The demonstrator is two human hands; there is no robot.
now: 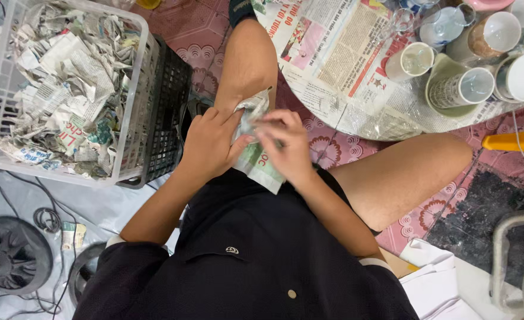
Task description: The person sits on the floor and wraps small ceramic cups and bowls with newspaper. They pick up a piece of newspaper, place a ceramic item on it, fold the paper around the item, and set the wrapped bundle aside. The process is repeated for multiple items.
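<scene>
Clasping a newspaper-wrapped bundle (256, 148) between them (over the lap), left hand (210, 142) and right hand (287, 145) grip it.

White basket (132, 106) crowds the left; mugs (475, 86) block the right; open floor (327, 145) between knees.

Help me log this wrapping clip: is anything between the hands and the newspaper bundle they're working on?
Nothing visible. The left hand and right hand both already grip the newspaper bundle directly, over the lap, apart from the white basket of crumpled paper.
</scene>
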